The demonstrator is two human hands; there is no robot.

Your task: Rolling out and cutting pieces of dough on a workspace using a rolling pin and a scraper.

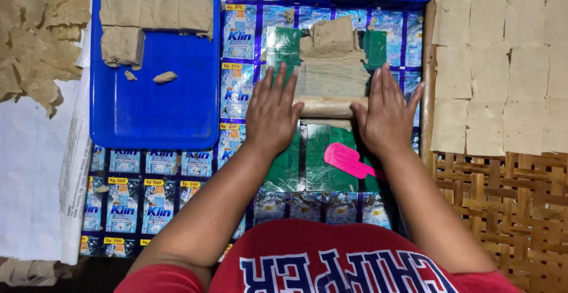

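Dough scraps (35, 39) lay heaped at the far left, at ten o'clock from the hands. Next came a blue tray (154, 109) with dough blocks (155, 13) along its far edge and two crumbs below them. The left hand (271, 111) lay flat, palm down, fingers spread and pointing to twelve o'clock, its forearm running back toward seven o'clock. Its inner edge pressed one end of a roller (329, 106), which lay crosswise on a green sheet (307, 163). At twelve o'clock from the roller sat a flattened dough strip (331, 71) with a thicker lump on top. The right hand (387, 112) mirrored the left, flat and open on the roller's other end, forearm angling to five o'clock; the hands were apart, gripping nothing. A pink scraper (349, 160) lay under the right wrist. At far right, thin dough squares (503, 62) covered a woven mat (509, 210).
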